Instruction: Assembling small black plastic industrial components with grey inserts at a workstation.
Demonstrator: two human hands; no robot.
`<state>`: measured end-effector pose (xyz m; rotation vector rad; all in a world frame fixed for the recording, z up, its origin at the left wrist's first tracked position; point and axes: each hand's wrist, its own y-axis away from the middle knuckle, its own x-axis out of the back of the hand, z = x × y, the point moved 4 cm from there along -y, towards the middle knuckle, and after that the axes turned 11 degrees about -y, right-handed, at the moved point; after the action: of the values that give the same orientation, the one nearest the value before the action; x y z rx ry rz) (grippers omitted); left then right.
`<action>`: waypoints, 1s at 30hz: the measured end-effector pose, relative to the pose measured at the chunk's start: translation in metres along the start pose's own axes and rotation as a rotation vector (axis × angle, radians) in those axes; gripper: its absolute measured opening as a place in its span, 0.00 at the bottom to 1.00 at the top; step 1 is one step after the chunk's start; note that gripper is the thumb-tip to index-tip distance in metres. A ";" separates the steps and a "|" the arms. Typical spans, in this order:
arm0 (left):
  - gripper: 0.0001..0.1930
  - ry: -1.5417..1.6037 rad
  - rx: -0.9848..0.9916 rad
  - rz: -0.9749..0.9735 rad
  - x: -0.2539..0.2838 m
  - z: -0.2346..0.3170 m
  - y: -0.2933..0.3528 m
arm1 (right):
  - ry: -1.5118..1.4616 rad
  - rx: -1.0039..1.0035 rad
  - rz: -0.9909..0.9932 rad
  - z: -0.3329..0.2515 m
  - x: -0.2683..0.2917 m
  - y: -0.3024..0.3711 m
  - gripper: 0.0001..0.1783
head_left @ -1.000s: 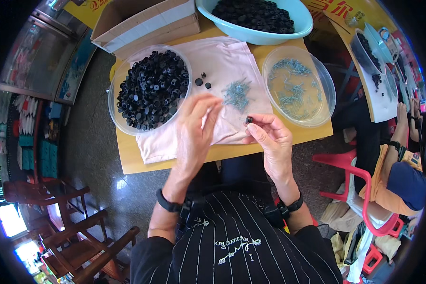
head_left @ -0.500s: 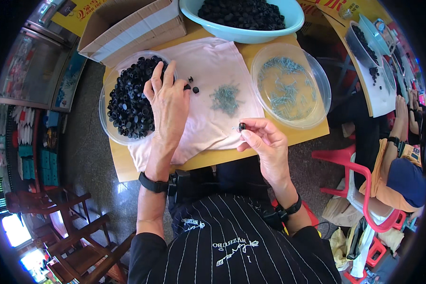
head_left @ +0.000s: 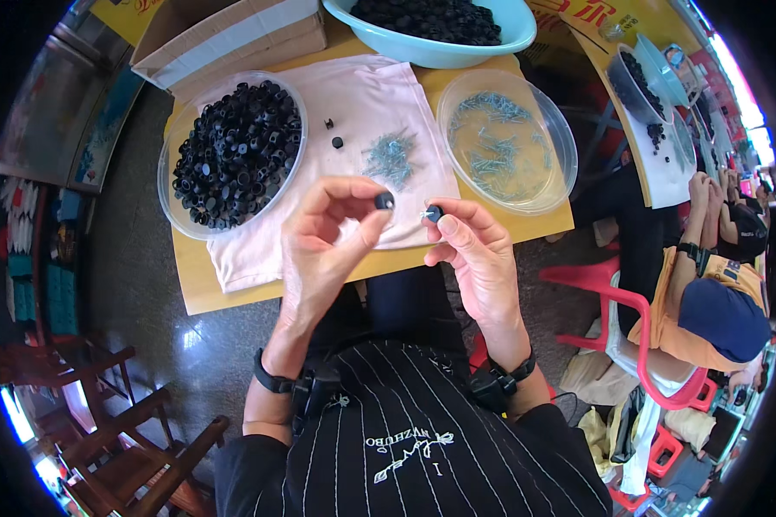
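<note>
Between the thumb and forefinger of my left hand [head_left: 332, 237] is a small black plastic cap [head_left: 384, 201]. Facing it, a short gap away, my right hand [head_left: 478, 250] pinches another black cap [head_left: 434, 213] with a pale screw-like tip pointing left. Both hands hover over the near edge of the pink cloth [head_left: 345, 95]. Beyond them lies a small pile of silvery screws [head_left: 391, 158]. Two loose black pieces, one a round cap [head_left: 337, 142], rest on the cloth to its left.
Left on the table [head_left: 194, 289], a clear round tub [head_left: 165, 191] is heaped with black caps; a similar tub [head_left: 569, 164] at right holds scattered screws. A cardboard box [head_left: 233, 43] and light-blue basin [head_left: 405, 56] stand behind. A red chair [head_left: 638, 319] and a seated person are at right.
My left hand has come from the tub of caps toward the right hand, now with a black cap in its fingers. The whole view has shifted slightly.
</note>
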<state>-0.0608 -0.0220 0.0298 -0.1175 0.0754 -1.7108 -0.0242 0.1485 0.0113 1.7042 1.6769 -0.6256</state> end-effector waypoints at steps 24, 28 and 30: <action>0.13 0.562 0.072 -0.035 -0.011 -0.019 0.032 | 0.632 0.386 -0.080 -0.016 -0.048 0.021 0.11; 0.13 0.611 0.055 -0.049 -0.009 -0.025 0.030 | 0.785 0.469 -0.081 -0.017 -0.053 0.022 0.12; 0.13 0.619 0.042 -0.050 -0.009 -0.024 0.030 | 0.821 0.525 -0.089 -0.018 -0.055 0.020 0.12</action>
<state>-0.0333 -0.0176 0.0018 0.4490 0.4971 -1.7433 -0.0095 0.1253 0.0656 2.4993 2.2857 -0.4483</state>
